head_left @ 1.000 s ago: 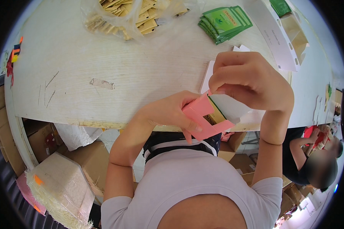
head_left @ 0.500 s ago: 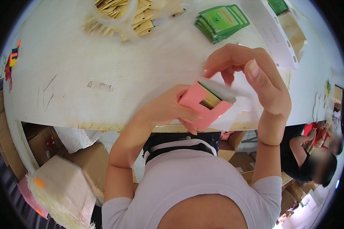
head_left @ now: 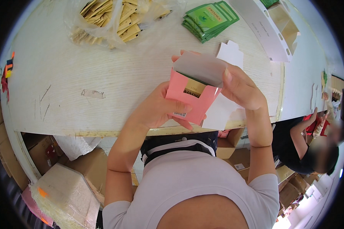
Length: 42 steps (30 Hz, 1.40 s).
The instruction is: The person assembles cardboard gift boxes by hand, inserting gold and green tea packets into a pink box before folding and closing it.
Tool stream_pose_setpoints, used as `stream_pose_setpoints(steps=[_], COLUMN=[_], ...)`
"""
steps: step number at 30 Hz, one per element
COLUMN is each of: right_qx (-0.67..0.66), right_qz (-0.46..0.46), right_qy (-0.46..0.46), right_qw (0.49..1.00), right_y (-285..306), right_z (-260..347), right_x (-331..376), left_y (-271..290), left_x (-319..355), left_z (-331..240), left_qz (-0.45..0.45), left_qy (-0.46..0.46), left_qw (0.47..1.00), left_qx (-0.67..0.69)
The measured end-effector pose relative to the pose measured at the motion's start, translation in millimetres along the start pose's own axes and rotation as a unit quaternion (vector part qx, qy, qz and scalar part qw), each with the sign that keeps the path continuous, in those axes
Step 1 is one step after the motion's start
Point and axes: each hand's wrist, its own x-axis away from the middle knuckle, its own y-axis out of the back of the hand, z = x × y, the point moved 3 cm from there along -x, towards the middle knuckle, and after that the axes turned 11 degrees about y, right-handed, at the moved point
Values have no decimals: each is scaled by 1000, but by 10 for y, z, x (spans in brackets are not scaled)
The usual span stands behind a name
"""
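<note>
Pink carton (head_left: 189, 100) sits gripped in the left hand (head_left: 156, 108); the right hand (head_left: 239, 87) pinches its grey flap (head_left: 200, 68) above the wooden table (head_left: 103, 65).

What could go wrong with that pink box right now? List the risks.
1. The pink box is held in the air over the table edge by the left hand; packets could slide out onto the floor.
2. The right hand is bending the box's pale flap, which might crease or tear.
</note>
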Motion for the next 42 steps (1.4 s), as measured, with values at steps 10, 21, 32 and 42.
stream_pose_setpoints(steps=[10,21,32,42], right_qx=[408,454,-25,52], right_qz=[110,61,-95,-219], right_qy=[92,116,48,33], right_qw=[902,881,994,974], right_y=[-195,-216,16,-69], right_z=[159,47,-110,-205], right_x=[-86,-31,23,177], left_y=[-15,0,-4,-20], left_x=[28,25,15,40], left_z=[-6,18,-27,-86], left_qz=[9,0,9,14], left_qy=[15,13,-47,-52], left_qw=[1000,1000,999,996], left_qx=[12,0,20,74])
